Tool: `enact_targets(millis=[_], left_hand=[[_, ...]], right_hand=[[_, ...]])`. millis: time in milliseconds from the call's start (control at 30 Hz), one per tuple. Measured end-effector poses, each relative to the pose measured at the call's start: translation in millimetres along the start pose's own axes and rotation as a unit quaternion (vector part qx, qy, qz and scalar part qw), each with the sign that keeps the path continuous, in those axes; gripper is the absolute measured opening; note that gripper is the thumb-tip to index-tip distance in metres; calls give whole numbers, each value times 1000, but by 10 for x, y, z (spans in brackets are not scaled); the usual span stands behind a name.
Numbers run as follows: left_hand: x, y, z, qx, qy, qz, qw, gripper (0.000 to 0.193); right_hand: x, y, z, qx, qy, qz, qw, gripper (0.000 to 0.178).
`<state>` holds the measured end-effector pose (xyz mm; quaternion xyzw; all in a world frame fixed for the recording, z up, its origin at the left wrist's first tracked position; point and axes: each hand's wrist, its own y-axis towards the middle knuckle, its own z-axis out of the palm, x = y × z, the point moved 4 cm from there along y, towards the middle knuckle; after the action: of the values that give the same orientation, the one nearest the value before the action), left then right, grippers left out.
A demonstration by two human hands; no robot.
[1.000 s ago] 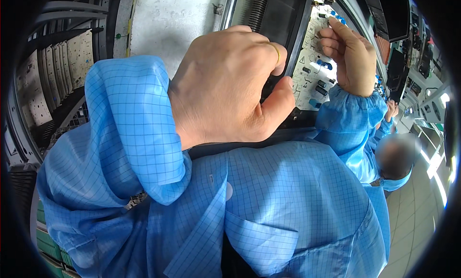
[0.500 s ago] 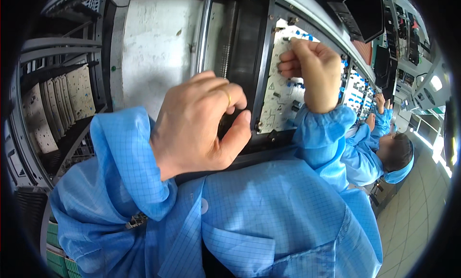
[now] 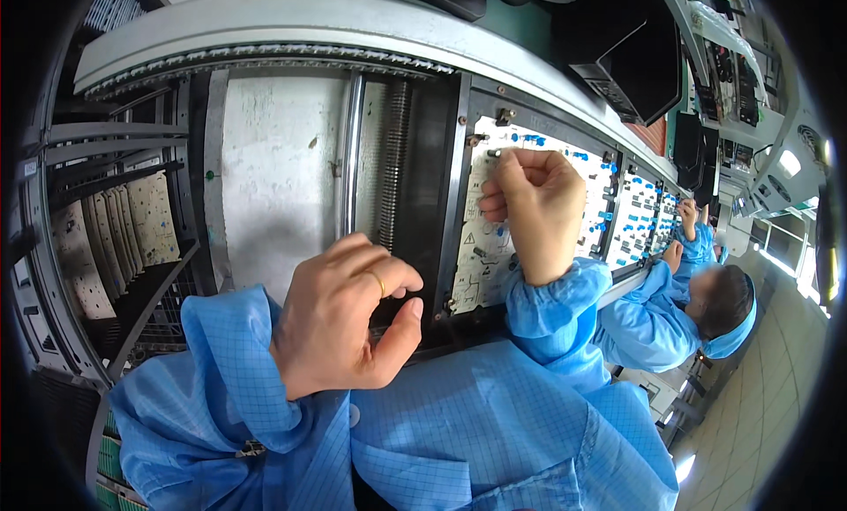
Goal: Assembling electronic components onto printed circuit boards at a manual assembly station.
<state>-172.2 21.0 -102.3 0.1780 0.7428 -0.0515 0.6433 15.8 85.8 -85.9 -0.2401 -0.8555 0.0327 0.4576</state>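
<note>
- Pale floor tiles curve along the right rim, and a co-worker in blue leans at the line.
- Black metal frame surrounds the pale circuit board, right of a coiled rod; the right hand and its sleeve hide part of it.
- Thumb and fingertips of the right hand meet near the board's far left corner; I cannot tell whether they grip anything.
- Left hand: loosely curled, thumb apart, palm hidden from me.

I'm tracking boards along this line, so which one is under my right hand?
The pale board nearest you in the row, closest to the coiled spring. Your right hand is over it; the row's other boards lie farther right.
</note>
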Motion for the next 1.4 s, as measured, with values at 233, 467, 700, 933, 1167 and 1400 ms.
enact_targets(millis=[233, 467, 700, 933, 1167, 1400], left_hand=[[-5, -3, -19, 21, -26, -28, 999, 13], [-34, 37, 5, 13, 6, 6, 1000, 8], [-20, 67, -33, 11, 56, 15, 998, 9], [274, 131, -84, -38, 144, -33, 988, 10], [432, 126, -315, -144, 206, -93, 963, 15], [521, 75, -432, -191, 258, -116, 940, 16]], right_hand=[[16, -1, 30, -9, -22, 8, 1000, 18], [102, -120, -3, -16, -314, -251, 916, 12], [205, 189, -909, 307, -225, -173, 909, 28], [-356, 2036, -3165, -153, -398, -366, 827, 19], [-495, 3475, -3413, -227, -357, -365, 829, 15], [-433, 3948, -3154, -228, -466, -436, 735, 12]])
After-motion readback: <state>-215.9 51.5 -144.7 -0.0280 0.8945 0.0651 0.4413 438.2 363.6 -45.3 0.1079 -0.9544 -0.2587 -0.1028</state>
